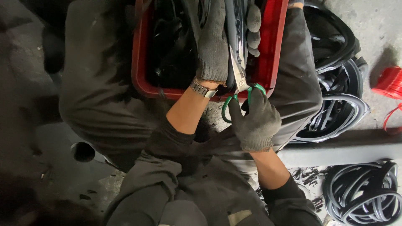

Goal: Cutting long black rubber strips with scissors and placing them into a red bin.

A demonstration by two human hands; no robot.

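Right hand [256, 119]: gloved in grey knit, closed around the green loop handles of the scissors [239, 81], just below the near rim of the red crate.
Left hand [214, 42]: gloved in grey knit, fingers closed over a black rubber strip [230, 37] inside the crate; a metal wristwatch [203, 89] sits at the wrist.
Scissors: metal blades point up and away from the right hand, lying against the black rubber strip right beside the left hand's palm.
Black rubber strip: runs lengthwise between the left hand's palm and fingertips, touching the blades.
Red crate [274, 46]: rests between the person's knees, filled with dark rubber pieces; contents too dark to tell apart.
Floor [372, 25]: grey concrete, dim light.
Surroundings: black rubber rings [335, 113] stacked to the right of the crate; a coil of black rubber cord [364, 194] at lower right; a red plastic item [389, 81] at the right edge.
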